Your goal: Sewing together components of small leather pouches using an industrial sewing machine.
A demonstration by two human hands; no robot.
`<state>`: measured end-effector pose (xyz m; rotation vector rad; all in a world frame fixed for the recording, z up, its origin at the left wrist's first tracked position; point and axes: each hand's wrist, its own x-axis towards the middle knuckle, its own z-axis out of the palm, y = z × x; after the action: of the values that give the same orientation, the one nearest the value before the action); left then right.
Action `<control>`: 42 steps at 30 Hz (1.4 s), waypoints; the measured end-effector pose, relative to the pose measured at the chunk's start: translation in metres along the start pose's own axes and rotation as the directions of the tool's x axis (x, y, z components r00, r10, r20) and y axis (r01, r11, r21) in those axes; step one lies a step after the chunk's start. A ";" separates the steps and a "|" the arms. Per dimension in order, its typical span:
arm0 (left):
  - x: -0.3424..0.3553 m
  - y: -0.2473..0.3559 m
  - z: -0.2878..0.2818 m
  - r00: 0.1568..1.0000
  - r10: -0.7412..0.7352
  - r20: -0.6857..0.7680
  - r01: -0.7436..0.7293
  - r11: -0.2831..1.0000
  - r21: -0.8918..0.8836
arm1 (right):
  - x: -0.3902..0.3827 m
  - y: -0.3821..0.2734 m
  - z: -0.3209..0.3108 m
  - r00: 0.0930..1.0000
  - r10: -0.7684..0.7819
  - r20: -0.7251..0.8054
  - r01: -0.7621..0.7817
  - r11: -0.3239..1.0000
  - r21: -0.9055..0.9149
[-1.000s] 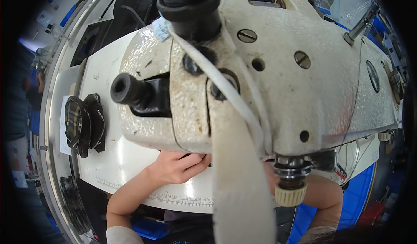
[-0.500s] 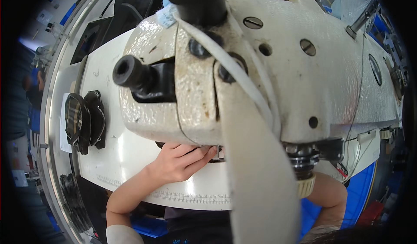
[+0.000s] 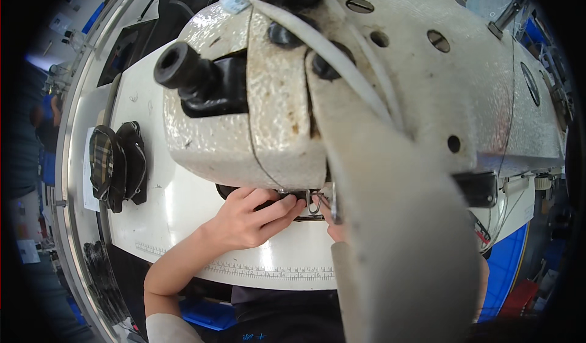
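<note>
A large off-white sewing machine head (image 3: 390,56) fills the upper middle and hangs over the white work table. Below its left end, my left hand (image 3: 250,218) is closed, its fingers bent together on a dark fabric piece (image 3: 226,190) that shows only in part. The fingertips lie just left of the metal presser foot (image 3: 314,202). On the other side of the foot are the fingertips of my right hand (image 3: 332,224), close against it. A blurred pale strip hides most of that hand and forearm, so its grip does not show.
Two dark pouches (image 3: 119,166), one with a plaid face, lie at the table's left side. A printed ruler scale (image 3: 274,274) runs along the near edge of the white table (image 3: 183,221). A black knob (image 3: 177,65) juts from the machine's left end. Blue material (image 3: 506,270) lies at right.
My right hand has come up from the lower right to the presser foot. My left hand stays at the fabric, nearly in place. The view has shifted slightly.
</note>
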<state>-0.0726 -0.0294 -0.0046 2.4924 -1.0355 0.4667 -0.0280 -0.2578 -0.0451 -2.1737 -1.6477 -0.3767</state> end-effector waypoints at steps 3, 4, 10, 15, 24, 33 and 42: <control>0.003 -0.003 -0.012 0.992 0.109 0.064 -0.117 0.983 0.139 | 0.009 0.001 -0.029 0.999 0.014 0.048 -0.016 0.999 0.044; 0.006 -0.003 -0.015 0.992 0.109 0.066 -0.117 0.984 0.137 | 0.010 0.001 -0.029 0.999 0.017 0.049 -0.019 0.999 0.046; -0.007 -0.016 -0.005 0.978 0.106 0.178 -0.108 0.994 -0.001 | 0.010 0.003 -0.030 0.996 -0.008 0.084 0.004 0.999 0.051; -0.001 -0.017 -0.013 0.968 0.094 0.233 -0.092 0.996 -0.022 | 0.010 0.002 -0.027 1.000 -0.003 0.025 0.002 1.000 0.013; -0.003 -0.017 -0.010 0.981 0.087 0.176 -0.078 0.995 -0.061 | 0.013 0.005 -0.030 0.999 0.023 -0.037 -0.020 0.996 0.087; -0.002 -0.019 -0.005 0.981 -0.027 0.190 0.054 0.989 -0.137 | 0.008 0.000 0.009 0.908 0.380 -0.177 -0.350 0.919 0.178; 0.016 -0.009 -0.010 0.989 -0.117 0.090 0.124 0.990 -0.072 | 0.003 0.009 -0.008 0.953 0.278 0.119 -0.292 0.948 0.126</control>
<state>-0.0569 -0.0275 0.0092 2.5067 -0.9097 0.2802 -0.0187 -0.2613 -0.0382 -2.3080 -1.3336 -0.0662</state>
